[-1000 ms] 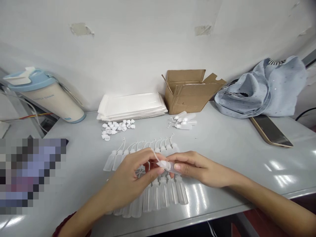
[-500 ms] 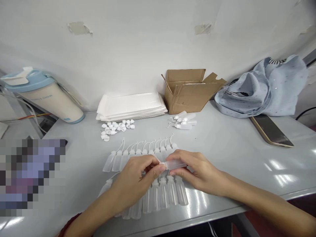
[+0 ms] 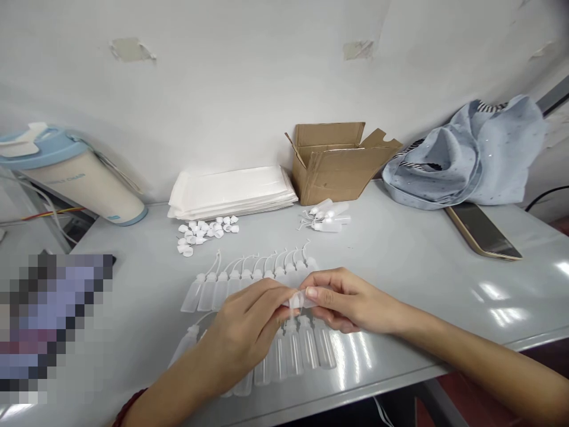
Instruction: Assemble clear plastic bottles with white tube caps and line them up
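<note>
My right hand (image 3: 344,299) is closed around a small translucent squeeze bottle (image 3: 306,301), which lies sideways above the rows, its neck pointing left. At that neck, my left hand (image 3: 251,323) pinches a white cap (image 3: 294,300); the fingers partly hide it, so how firmly it sits cannot be seen. Below and behind my hands, similar bottles lie in two rows on the grey table. The back-row bottles (image 3: 208,295) have thin curved straps at their necks. My left hand and forearm cover part of the front-row bottles (image 3: 293,353).
Loose white caps (image 3: 195,232) lie in a pile before a stack of white sheets (image 3: 231,193). Several bottles (image 3: 329,216) are heaped by an open cardboard box (image 3: 342,172). A tumbler (image 3: 89,178) leans at left; a phone (image 3: 482,232) and blue cloth bag (image 3: 480,160) are at right.
My left hand has turned over more at the bottle's neck, and a white cap now shows there. My right thumb has shifted up onto the bottle. The view has moved slightly.
</note>
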Available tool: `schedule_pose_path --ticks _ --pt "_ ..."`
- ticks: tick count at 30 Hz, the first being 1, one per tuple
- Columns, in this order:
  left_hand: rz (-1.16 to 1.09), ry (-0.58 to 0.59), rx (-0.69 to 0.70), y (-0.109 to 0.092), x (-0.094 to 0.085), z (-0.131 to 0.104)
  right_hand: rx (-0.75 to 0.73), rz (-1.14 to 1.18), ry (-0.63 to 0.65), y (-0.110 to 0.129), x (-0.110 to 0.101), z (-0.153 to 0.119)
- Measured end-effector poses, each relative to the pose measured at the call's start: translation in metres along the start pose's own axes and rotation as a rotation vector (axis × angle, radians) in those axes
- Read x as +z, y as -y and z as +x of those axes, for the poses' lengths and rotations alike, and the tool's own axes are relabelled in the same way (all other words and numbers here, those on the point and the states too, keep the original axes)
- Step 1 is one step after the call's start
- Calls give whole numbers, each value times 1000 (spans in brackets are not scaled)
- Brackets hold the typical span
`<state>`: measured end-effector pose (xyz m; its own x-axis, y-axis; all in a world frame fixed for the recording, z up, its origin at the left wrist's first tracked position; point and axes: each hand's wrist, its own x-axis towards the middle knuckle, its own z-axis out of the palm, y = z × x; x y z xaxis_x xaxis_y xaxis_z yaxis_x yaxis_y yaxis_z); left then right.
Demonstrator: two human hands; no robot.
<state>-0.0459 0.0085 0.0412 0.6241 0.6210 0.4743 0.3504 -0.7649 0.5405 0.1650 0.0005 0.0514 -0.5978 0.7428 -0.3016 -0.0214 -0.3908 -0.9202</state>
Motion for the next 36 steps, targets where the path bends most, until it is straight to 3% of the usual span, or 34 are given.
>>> schedule_pose_path --ticks 8,14,17,19,23,25,29,34,36 --pt "-236 71 -287 -6 -9 10 -72 -42 -18 -2 2 -1" --pt "-419 56 -501 -10 -7 14 -284 -481 -193 -4 7 -4" --pt "-385 47 -469 -9 -4 13 -356 -597 -239 -6 8 -5" --pt "-302 18 -362 -6 -2 10 -324 -553 -230 -6 8 -5" --pt "-101 -119 -55 -2 2 3 -123 -216 -118 -4 6 -2" --pt "-66 -142 15 -1 4 1 -53 -87 -65 -3 5 0" --pt "-107 -120 -35 -2 1 3 -41 -12 -26 -3 2 1" --pt "-205 -44 -270 -5 -5 11 -88 -28 -54 -3 4 -1" --pt "-167 -10 -288 -6 -4 11 -95 -49 -70 -2 5 -2"
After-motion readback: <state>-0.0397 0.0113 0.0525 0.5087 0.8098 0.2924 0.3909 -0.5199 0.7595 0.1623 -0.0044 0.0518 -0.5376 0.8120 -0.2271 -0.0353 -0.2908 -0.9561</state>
